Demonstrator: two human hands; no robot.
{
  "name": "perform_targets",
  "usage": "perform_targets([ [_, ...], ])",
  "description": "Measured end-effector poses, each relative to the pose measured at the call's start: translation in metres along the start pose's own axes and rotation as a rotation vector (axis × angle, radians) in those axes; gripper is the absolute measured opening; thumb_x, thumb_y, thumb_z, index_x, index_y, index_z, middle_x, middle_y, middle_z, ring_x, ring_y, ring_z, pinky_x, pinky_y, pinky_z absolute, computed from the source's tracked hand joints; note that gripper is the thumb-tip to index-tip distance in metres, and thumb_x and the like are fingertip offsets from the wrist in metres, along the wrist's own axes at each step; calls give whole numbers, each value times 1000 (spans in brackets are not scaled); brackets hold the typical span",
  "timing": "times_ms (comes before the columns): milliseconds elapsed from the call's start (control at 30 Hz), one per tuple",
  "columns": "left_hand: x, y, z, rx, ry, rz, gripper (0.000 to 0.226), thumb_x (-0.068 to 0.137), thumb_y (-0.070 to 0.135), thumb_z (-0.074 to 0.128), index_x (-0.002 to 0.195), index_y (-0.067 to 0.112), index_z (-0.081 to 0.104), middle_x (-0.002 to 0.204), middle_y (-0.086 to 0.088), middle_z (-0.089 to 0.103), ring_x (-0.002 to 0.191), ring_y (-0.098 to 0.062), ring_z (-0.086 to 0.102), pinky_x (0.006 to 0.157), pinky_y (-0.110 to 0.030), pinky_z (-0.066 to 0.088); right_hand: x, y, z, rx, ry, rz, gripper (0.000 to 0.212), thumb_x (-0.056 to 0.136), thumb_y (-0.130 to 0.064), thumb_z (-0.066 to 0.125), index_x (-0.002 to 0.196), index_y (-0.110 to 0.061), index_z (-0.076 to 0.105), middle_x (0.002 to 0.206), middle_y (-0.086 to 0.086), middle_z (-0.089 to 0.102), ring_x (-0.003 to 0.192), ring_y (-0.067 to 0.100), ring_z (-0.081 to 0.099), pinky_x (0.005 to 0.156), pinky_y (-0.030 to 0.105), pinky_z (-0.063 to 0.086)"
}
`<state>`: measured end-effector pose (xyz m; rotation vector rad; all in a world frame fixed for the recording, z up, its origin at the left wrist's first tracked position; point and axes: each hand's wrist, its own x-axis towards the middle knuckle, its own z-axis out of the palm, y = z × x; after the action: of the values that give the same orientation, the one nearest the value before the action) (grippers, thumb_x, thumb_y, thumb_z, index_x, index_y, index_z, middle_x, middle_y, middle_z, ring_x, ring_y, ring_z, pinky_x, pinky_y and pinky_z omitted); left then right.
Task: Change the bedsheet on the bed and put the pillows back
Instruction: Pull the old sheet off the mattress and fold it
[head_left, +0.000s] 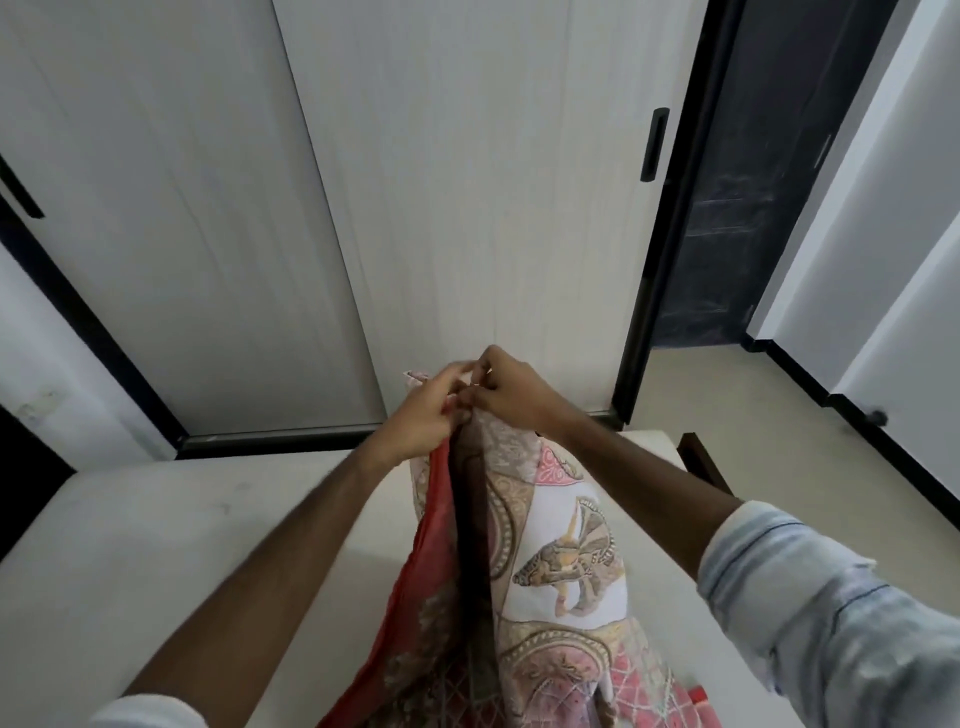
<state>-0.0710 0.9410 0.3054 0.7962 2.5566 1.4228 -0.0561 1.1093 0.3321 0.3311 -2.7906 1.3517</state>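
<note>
A patterned bedsheet (561, 566), red, pink and white with an elephant print, hangs folded lengthwise in front of me over the bare white mattress (156, 545). My left hand (426, 415) and my right hand (511, 395) meet at the sheet's raised top edge. Both pinch the cloth there, fingertips close together. The sheet's lower part runs out of the bottom of the view. No pillows are in view.
White sliding wardrobe doors (415, 208) with black frames and a black handle (655, 143) stand just beyond the mattress. A dark opening lies to the right of them. Beige floor (753, 395) and a dark wooden bed corner (698, 457) show at right.
</note>
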Motion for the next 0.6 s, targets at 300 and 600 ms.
perform_targets([
  [300, 0, -7, 14, 348, 421, 204, 32, 80, -16, 47, 86, 7, 68, 89, 3, 60, 84, -8, 55, 76, -19, 42, -57, 27, -3, 34, -234, 65, 53, 81, -15, 76, 125, -12, 47, 111, 10, 65, 85, 17, 61, 66, 27, 51],
  [600, 16, -28, -6, 190, 676, 45, 32, 72, -15, 43, 79, 9, 64, 80, -2, 65, 73, -7, 56, 73, -21, 46, -171, 87, 52, -743, -457, -102, 49, 96, -43, 55, 134, -15, 44, 99, 14, 69, 90, 32, 67, 69, 31, 39],
])
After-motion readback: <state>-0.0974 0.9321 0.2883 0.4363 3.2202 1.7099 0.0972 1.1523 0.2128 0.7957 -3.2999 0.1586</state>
